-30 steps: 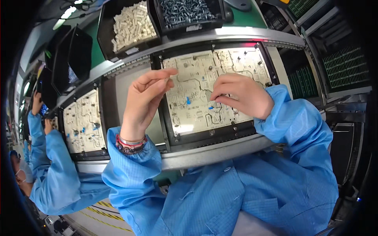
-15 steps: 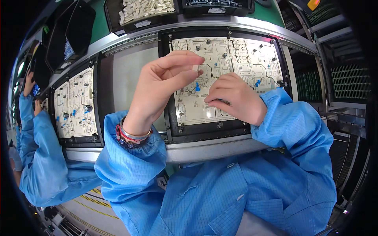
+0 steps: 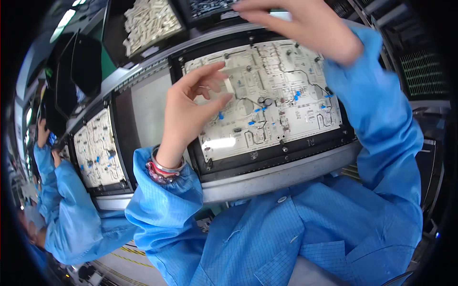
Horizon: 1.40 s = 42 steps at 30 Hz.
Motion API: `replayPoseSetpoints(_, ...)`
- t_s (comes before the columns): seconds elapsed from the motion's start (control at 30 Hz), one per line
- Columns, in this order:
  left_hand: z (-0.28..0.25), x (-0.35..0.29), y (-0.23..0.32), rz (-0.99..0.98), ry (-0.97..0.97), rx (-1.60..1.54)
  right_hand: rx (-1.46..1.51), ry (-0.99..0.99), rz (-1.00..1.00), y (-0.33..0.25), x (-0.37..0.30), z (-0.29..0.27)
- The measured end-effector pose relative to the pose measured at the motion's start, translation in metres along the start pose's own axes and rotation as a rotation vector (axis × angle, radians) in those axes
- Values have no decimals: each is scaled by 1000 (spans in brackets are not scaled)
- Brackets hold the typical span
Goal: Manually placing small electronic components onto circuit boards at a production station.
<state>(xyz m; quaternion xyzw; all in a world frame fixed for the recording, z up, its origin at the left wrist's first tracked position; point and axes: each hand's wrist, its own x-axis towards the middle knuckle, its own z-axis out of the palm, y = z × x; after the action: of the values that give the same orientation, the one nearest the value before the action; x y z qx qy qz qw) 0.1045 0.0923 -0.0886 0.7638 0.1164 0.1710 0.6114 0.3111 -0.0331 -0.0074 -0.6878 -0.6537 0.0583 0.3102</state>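
Note:
My left hand is raised over the left part of a white circuit board. A small white block-shaped piece, likely a connector, is pinched between its thumb and a fingertip. My right hand, blurred by motion, reaches past the board's far edge. Its fingers are stretched out and apart at the near side of a black bin of small dark parts, with nothing visible in them. Blue components and black cylindrical parts stand on the board, which sits in a black frame.
A black bin of white pieces stands beyond the board. Further left along the metal rail lies a second framed board. A co-worker's blue sleeve and hands are at the far left. Dark racks stand to the right.
My right hand has left the board and moved up and away toward the dark-parts bin, its fingers now spread. My left hand shifted slightly left, still pinching the white piece. The whole view tilted.

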Motion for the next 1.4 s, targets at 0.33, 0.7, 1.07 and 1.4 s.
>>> replayPoseSetpoints(0.33,47,29,14,180,-167,540,-31,253,-99,39,58,10)
replayPoseSetpoints(0.7,53,32,19,197,-235,649,-78,290,-64,62,68,14)
replayPoseSetpoints(1.07,52,34,29,160,-277,738,-194,174,14,63,80,26)
replayPoseSetpoints(1.4,47,35,34,336,-385,779,-386,-161,154,101,92,54)
